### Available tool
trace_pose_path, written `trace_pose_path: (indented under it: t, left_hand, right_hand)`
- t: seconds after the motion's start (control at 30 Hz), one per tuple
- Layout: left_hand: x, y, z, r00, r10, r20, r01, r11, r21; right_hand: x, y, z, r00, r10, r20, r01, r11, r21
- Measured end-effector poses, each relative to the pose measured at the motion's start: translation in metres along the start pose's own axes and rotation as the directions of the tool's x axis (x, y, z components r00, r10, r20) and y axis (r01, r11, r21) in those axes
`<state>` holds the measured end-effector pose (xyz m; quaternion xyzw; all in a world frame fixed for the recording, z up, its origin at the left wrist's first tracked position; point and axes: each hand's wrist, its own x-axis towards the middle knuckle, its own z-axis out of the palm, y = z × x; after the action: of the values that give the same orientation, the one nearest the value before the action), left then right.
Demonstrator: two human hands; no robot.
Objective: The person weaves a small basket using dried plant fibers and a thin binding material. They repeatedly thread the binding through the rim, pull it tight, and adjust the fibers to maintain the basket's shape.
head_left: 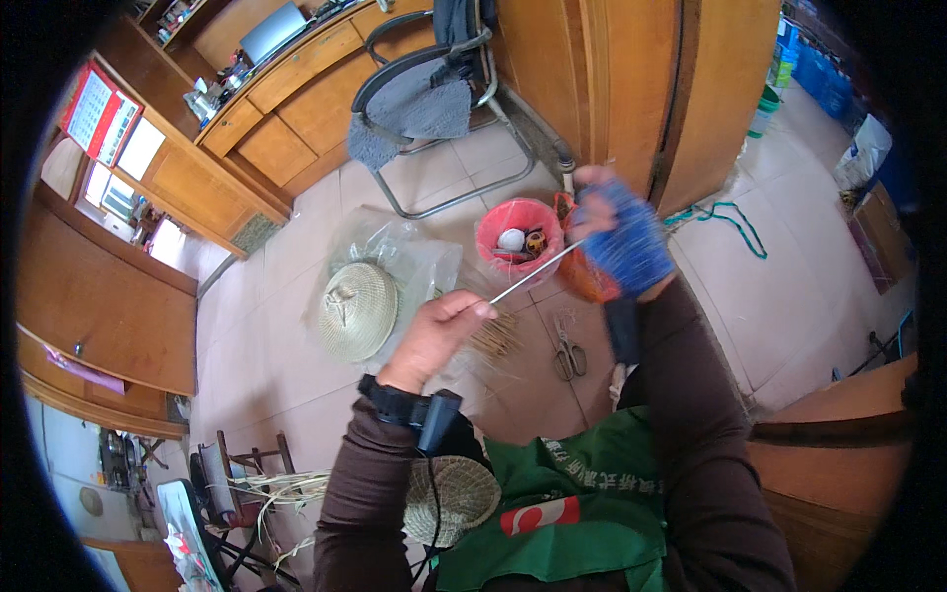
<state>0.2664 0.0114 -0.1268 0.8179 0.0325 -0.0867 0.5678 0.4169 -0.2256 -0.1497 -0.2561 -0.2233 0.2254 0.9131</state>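
Observation:
My left hand (442,325) pinches one end of a thin, pale straw strand (536,274) between thumb and fingers. The strand runs taut up to my right hand (620,229), which wears a blue fingerless glove and is blurred by motion. Its fingers appear closed around the strand's other end. Below the left hand, a bundle of cut straw (497,337) lies on the floor. A round woven straw piece with a knotted top (359,311) rests on a clear plastic bag (425,255). A second woven piece (453,499) is by my lap, partly covered by my left arm.
Scissors (570,357) lie on the tiles before me. A pink lined bin (484,248) holds rubbish, with an orange bag (588,277) beside it. A metal-framed chair (414,107) stands ahead. Long straw strips (285,488) trail at lower left near a small stool (226,470).

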Motion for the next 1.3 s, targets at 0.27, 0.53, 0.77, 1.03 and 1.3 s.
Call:
trace_pose_path:
  t: [0.27, 0.53, 0.77, 1.03, 1.3]
  left_hand:
    - [-0.064, -0.046, -0.102, 0.955, -0.062, -0.288, 0.115, 0.979, 0.168]
    - [-0.102, -0.085, -0.168, 0.828, -0.184, -0.529, 0.161, 0.983, -0.090]
    - [-0.143, -0.035, -0.131, 0.847, 0.122, -0.518, -0.051, 0.988, 0.149]
    - [-0.222, -0.038, -0.035, 0.978, 0.115, -0.174, 0.002, 0.828, 0.561]
    - [-0.220, -0.014, -0.030, 0.971, 0.206, 0.119, -0.232, 0.708, 0.667]
  right_hand:
    - [-0.018, -0.116, -0.103, 0.796, -0.388, -0.464, 0.327, 0.921, -0.209]
    - [-0.051, -0.173, -0.155, 0.425, -0.694, -0.581, 0.166, 0.691, -0.703]
    - [-0.021, -0.114, -0.074, 0.627, -0.777, -0.045, -0.052, 0.015, -0.999]
    - [-0.126, 0.171, 0.077, 0.670, 0.681, 0.296, 0.170, 0.247, -0.954]
    - [-0.143, 0.164, 0.118, 0.691, 0.703, 0.166, -0.213, 0.417, -0.883]
